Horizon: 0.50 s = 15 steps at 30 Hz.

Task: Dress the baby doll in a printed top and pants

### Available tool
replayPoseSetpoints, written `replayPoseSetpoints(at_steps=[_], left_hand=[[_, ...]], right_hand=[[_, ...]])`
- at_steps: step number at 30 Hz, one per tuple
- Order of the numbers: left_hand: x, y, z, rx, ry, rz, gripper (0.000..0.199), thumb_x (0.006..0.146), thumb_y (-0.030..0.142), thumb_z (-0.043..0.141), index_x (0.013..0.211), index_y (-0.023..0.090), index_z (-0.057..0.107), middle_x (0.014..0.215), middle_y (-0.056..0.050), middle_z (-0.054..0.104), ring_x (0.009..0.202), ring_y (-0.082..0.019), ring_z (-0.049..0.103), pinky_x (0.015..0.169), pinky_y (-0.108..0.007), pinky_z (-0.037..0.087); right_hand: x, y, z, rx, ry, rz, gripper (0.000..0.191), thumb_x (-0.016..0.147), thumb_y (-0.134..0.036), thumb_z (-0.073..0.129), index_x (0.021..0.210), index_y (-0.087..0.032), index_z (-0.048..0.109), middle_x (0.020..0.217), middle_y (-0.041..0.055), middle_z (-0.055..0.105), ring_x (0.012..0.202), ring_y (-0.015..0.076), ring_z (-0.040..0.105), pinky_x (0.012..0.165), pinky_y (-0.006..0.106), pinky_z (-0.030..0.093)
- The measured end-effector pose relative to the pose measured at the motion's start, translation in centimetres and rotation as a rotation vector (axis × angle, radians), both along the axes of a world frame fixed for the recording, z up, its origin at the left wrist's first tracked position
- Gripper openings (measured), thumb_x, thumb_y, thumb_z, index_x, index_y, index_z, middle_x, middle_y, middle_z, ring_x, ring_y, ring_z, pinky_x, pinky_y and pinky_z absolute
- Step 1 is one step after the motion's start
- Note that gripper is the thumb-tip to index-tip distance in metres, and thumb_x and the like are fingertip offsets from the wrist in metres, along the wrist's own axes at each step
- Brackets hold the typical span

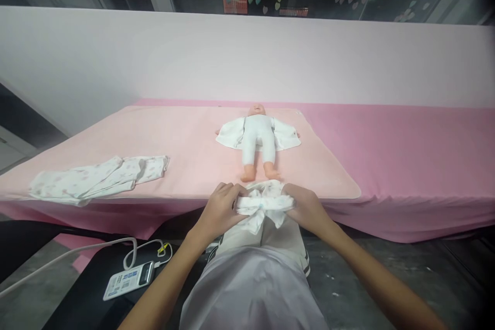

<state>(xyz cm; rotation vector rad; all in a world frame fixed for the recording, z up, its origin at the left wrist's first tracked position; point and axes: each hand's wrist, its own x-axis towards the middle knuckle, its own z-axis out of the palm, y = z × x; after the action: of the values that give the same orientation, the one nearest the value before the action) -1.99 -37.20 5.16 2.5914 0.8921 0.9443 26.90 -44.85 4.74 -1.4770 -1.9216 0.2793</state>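
A bunched white printed cloth [265, 204] is held at the table's front edge, just below the doll's feet. My left hand [224, 205] grips its left end, thumb below and fingers on top. Its right end is in my right hand [305, 206], whose fingertips are partly hidden behind the fabric. The baby doll [259, 136] lies on its back in a white suit, bare feet toward me, with a white garment [232, 133] spread under it and over its arms.
Folded white printed clothing [100, 178] lies on the left of the peach mat [185, 154]. Pink cloth [406, 154] covers the table. A power bank [129, 281] with a white cable rests on a black seat [85, 278] at lower left. Behind the table stands a white wall [247, 56].
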Motion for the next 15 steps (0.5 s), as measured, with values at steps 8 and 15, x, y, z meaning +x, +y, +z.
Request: replayPoseSetpoints(at_steps=[8,15], left_hand=[[-0.4,-1.6,12.0,-0.195,-0.008,-0.164,0.066,0.08,0.074,0.09,0.116,0.025,0.065,0.106,-0.004,0.07,0.092,-0.023,0.062,0.077,-0.034,0.048],[0.6,-0.5,21.9,-0.007,-0.097,-0.275,0.034,0.113,0.051,0.057,0.096,0.022,0.064,0.088,-0.002,0.065,0.076,-0.015,0.055,0.072,-0.031,0.045]], right_hand=[[1.7,-3.6,13.4,-0.149,0.065,0.118,0.048,0.085,-0.051,0.091,0.112,-0.024,0.062,0.106,0.0035,0.071,0.086,0.0204,0.063,0.068,0.029,0.045],[3.3,-3.3,22.8,0.121,-0.122,0.192,0.044,0.103,-0.069,0.069,0.108,-0.026,0.071,0.102,0.0057,0.074,0.086,0.0214,0.062,0.074,0.034,0.048]])
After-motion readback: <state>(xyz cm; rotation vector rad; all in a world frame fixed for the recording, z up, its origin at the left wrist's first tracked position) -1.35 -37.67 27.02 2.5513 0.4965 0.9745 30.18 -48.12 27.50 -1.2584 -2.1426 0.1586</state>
